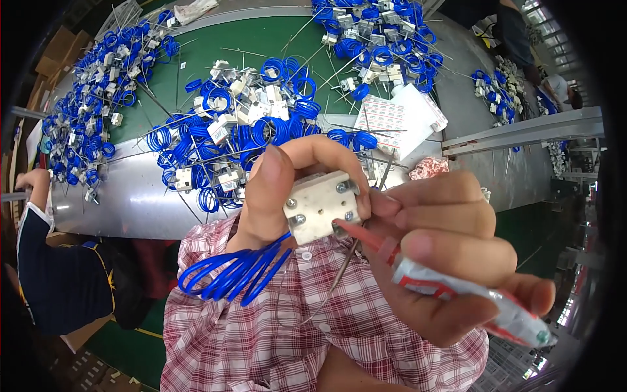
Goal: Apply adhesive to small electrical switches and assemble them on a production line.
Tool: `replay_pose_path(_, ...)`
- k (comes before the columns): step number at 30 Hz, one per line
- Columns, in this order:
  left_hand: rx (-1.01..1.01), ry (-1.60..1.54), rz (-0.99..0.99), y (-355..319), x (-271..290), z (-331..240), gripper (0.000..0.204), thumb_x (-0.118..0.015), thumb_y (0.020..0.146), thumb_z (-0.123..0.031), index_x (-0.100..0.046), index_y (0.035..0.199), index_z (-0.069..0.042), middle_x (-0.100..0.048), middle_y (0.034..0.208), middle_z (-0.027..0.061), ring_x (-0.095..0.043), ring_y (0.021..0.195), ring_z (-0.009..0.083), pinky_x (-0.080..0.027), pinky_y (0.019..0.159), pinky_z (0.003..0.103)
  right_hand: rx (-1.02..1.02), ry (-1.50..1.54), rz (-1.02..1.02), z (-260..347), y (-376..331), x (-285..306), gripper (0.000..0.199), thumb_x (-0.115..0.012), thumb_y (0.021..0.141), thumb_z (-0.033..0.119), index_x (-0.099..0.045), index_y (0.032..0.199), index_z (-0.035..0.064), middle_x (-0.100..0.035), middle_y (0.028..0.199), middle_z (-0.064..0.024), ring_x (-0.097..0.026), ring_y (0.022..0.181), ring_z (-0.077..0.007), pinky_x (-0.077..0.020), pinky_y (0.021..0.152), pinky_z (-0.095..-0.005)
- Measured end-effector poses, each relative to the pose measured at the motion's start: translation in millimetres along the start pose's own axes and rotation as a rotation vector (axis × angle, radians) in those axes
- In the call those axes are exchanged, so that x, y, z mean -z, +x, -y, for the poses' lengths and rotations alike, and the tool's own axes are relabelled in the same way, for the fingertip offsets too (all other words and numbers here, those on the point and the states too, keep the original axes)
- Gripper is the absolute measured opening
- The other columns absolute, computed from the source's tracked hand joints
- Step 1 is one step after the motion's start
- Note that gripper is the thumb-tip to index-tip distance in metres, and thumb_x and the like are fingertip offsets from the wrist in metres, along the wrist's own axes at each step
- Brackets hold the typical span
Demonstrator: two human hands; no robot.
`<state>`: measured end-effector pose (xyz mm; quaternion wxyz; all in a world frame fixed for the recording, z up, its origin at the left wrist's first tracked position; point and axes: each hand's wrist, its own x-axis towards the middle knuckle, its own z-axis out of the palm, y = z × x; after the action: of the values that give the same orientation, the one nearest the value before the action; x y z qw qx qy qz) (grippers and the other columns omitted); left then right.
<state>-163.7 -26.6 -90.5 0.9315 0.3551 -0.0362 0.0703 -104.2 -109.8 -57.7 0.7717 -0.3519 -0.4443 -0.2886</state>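
Close in front of my chest, my left hand [266, 186] grips a small off-white ceramic-like block [312, 225] with metal screws or terminals set in its face. Thumb and curled fingers hold it by its edges. From beneath it hangs a blue coil [236, 274] of thin tubing, and a thin wire-like stem curves down beside it. My right hand [450, 245] is closed round a silver and red squeeze tube [473, 304]. The tube's pinkish-red nozzle [358, 233] points at the block, its tip at or on the face near one hole; exact contact is hard to tell.
A heap of similar blue-coiled parts [268, 130] lies ahead on the metal edge [130, 209] and green belt [215, 42]. More heaps flank it left and right. White printed sheets [382, 124] and crumpled red-white material [429, 168] lie at right. Another person [68, 281] sits at left.
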Motion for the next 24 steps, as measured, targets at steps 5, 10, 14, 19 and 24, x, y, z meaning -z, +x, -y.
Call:
replay_pose_path(5,0.110,0.051,0.024,-0.4,3.6,-3.5,0.075,-0.020,0.081,-0.066,-0.050,0.078,0.002,-0.051,0.067,0.0120,-0.057,0.070,0.0248,-0.046,0.071,0.032,0.016,0.047,0.041,-1.7,-0.5,3.1,0.027,-0.047,0.086,0.022,-0.031,0.101,0.0052,-0.049,0.067,-0.0101,-0.043,0.043,-0.0160,-0.0378,0.040,-0.0249)
replay_pose_path(10,0.157,0.095,0.009,1.5,0.0,-9.9,0.075,-0.018,0.082,-0.064,-0.050,0.076,0.003,-0.052,0.067,0.0125,-0.057,0.069,0.0245,-0.047,0.074,0.034,0.042,0.107,0.075,-5.1,0.4,2.0,0.025,-0.048,0.086,0.026,-0.039,0.087,0.0028,-0.049,0.061,-0.0096,-0.041,0.044,-0.0162,-0.0376,0.041,-0.0242)
replay_pose_path(14,0.161,0.118,0.010,1.0,0.0,-10.9,0.075,-0.017,0.083,-0.063,-0.051,0.078,0.004,-0.053,0.067,0.0125,-0.057,0.070,0.0245,-0.046,0.074,0.034,0.069,0.148,0.093,-7.7,2.2,2.4,0.031,-0.049,0.086,0.030,-0.045,0.076,0.0009,-0.049,0.057,-0.0092,-0.041,0.044,-0.0163,-0.0375,0.041,-0.0237)
replay_pose_path(19,0.164,0.126,0.031,3.2,4.0,-11.0,0.075,-0.018,0.083,-0.063,-0.050,0.080,0.004,-0.054,0.069,0.0137,-0.056,0.072,0.0234,-0.046,0.069,0.032,0.077,0.166,0.119,-9.1,2.6,2.8,0.036,-0.047,0.087,0.033,-0.047,0.073,-0.0002,-0.049,0.055,-0.0088,-0.040,0.044,-0.0165,-0.0377,0.041,-0.0238)
replay_pose_path(24,0.187,0.092,0.059,7.2,2.3,-12.9,0.074,-0.020,0.083,-0.064,-0.050,0.080,0.004,-0.053,0.069,0.0142,-0.055,0.069,0.0212,-0.045,0.062,0.029,0.039,0.119,0.197,-6.5,6.1,6.4,0.032,-0.035,0.090,0.033,-0.035,0.100,0.0018,-0.050,0.062,-0.0081,-0.042,0.044,-0.0166,-0.0392,0.041,-0.0264)
